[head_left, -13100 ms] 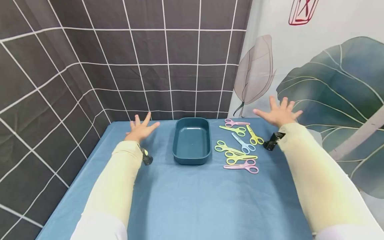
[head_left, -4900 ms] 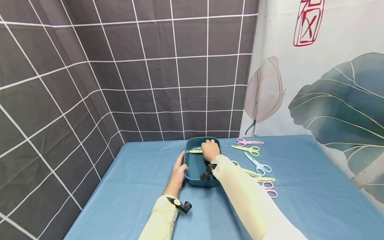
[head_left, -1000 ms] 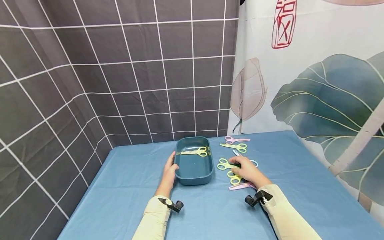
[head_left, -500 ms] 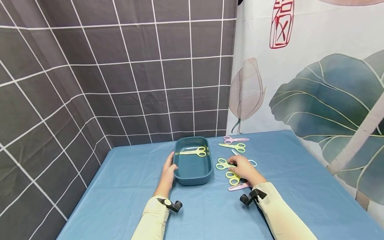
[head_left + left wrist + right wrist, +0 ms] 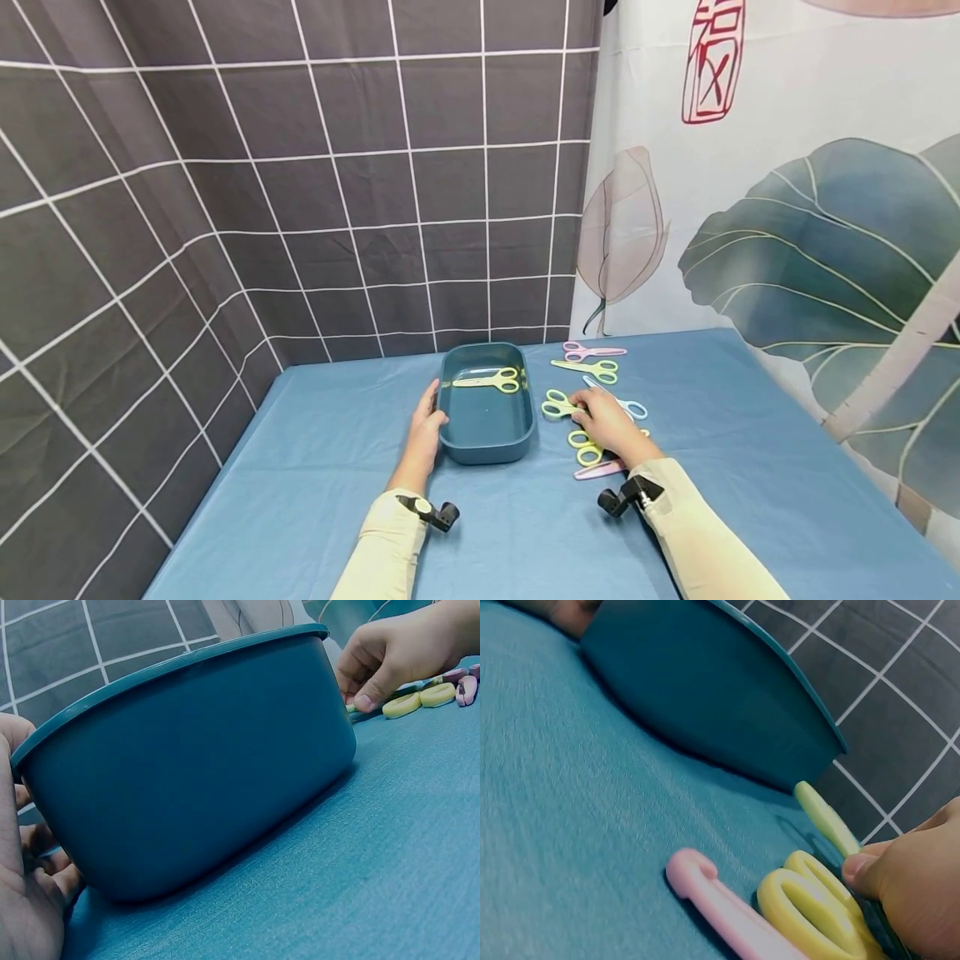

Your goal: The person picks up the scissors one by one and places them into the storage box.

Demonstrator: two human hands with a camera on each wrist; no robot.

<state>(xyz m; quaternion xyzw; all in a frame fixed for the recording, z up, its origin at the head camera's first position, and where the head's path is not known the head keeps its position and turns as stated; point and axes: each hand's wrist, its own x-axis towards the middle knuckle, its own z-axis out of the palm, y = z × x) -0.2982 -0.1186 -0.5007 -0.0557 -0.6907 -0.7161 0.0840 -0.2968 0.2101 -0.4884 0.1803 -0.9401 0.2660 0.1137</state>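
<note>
My left hand [image 5: 422,429] holds the left wall of a dark teal plastic bin [image 5: 487,454], thumb at the rim and fingers against the outside. Inside the bin lies one pair of yellow scissors [image 5: 487,381]. To the right of it, my right hand [image 5: 611,427] pinches a pair of green scissors [image 5: 555,404] between thumb and fingers, the handle loops pointing toward the bin. In the right wrist view the handle of these green scissors [image 5: 826,817] is raised off the cloth. Yellow scissors [image 5: 587,450] and pink scissors [image 5: 597,471] lie just below this hand, partly hidden by it.
Blue scissors [image 5: 633,409] lie just beyond my right hand, partly covered. Farther back are another green pair [image 5: 600,369] and a pink pair [image 5: 596,352]. A blue cloth [image 5: 517,533] covers the table, and a dark gridded curtain [image 5: 360,250] hangs behind it.
Over the last second the right hand has shifted slightly away with the green scissors, lifting their handles. About five seconds ago it was inside the bin with the yellow scissors, which now lie there.
</note>
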